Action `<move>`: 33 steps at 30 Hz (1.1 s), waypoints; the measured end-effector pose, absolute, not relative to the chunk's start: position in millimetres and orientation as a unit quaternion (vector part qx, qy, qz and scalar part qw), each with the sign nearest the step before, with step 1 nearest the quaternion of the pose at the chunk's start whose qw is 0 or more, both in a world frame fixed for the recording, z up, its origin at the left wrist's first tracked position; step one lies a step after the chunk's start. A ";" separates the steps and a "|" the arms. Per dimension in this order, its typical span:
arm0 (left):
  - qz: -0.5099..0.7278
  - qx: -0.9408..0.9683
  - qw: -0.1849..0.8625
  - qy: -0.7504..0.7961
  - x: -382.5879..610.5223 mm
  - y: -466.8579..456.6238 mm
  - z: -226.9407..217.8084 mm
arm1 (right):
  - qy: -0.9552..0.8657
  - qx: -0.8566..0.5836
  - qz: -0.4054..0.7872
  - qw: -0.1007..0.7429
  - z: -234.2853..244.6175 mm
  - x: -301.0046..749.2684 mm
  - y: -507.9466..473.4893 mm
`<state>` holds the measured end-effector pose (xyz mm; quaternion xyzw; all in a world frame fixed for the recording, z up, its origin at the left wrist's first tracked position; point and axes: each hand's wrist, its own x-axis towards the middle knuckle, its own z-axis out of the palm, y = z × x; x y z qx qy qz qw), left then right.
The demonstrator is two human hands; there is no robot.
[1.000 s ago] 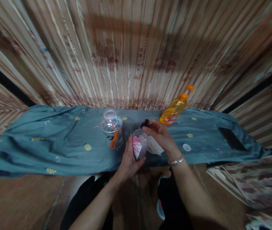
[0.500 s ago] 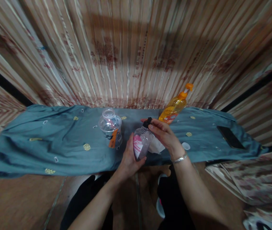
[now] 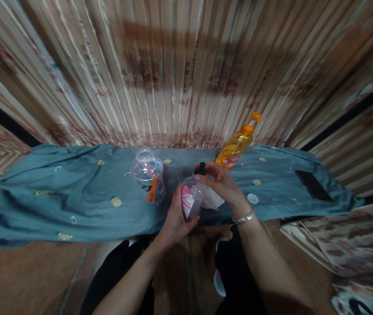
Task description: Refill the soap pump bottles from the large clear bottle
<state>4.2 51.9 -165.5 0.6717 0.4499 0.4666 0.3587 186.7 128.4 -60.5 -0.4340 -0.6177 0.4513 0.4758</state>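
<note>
My left hand (image 3: 175, 217) is wrapped round the lower body of a small clear bottle (image 3: 191, 201) with a pink label, holding it upright at the near edge of the blue-green cloth (image 3: 75, 192). My right hand (image 3: 218, 183) pinches the bottle's black pump cap (image 3: 200, 168) from the right; a silver bracelet sits on that wrist. Under the right hand lies a crumpled white tissue (image 3: 213, 201). A clear empty bottle (image 3: 147, 174) with an orange-marked label stands uncapped just left of my hands.
An orange pump bottle (image 3: 237, 147) stands at the back, right of centre, against the striped curtain. A small white cap (image 3: 252, 198) lies on the cloth to the right. A black phone (image 3: 313, 186) rests near the cloth's right end. Brown floor lies below.
The right hand's fingers have shifted round the black cap while the left hand kept the bottle in place. The view drifted slightly; nothing else moved.
</note>
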 end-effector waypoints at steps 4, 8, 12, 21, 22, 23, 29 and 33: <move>0.465 0.670 0.356 0.456 2.7 52.4 -165.9 | -0.606 -0.410 0.489 0.475 -61.0 185.4 128.8; 0.466 0.670 0.351 0.459 1.0 52.9 -165.8 | -0.589 -0.372 0.554 0.456 -56.6 185.7 125.6; 0.469 0.669 0.344 0.463 0.7 53.0 -165.3 | -0.575 -0.408 0.521 0.481 -60.5 184.1 127.1; 0.470 0.673 0.330 0.467 -0.4 53.6 -167.6 | -0.580 -0.386 0.549 0.462 -56.8 183.8 125.8; 0.469 0.674 0.329 0.466 -0.7 53.9 -167.8 | -0.578 -0.390 0.542 0.469 -56.2 183.5 125.8; 0.468 0.676 0.327 0.466 -0.9 54.2 -167.9 | -0.576 -0.399 0.530 0.477 -56.2 182.9 126.1; 0.461 0.688 0.318 0.462 -0.2 54.7 -168.0 | -0.571 -0.409 0.518 0.488 -55.7 179.1 124.7; 0.453 0.695 0.315 0.461 0.1 53.3 -168.3 | -0.571 -0.387 0.511 0.512 -44.1 191.2 122.5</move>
